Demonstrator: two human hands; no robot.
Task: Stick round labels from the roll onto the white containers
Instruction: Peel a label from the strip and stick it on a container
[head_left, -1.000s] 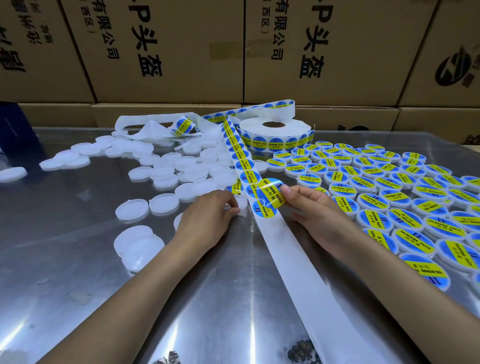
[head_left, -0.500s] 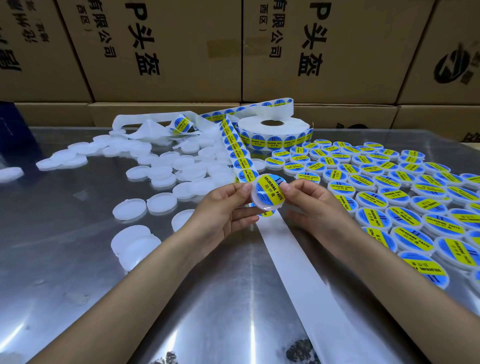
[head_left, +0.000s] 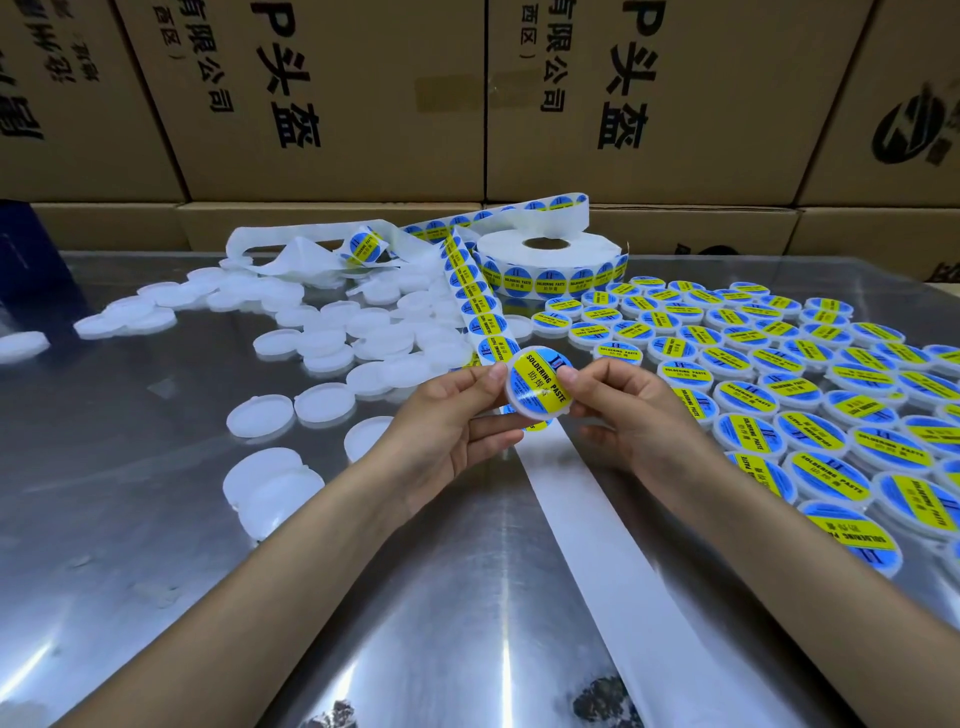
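Both hands' fingers still pinch the labelled container (head_left: 540, 382) (lifted slightly higher than before).

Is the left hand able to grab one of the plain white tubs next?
Probably yes, once free. The left hand now pinches the labelled container together with the right hand. Plain white containers lie just beyond it on the table, nothing between.

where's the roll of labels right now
In the head view the label roll lies flat at the back of the metal table, right of centre, just in front of the cardboard boxes and behind the labelled containers.
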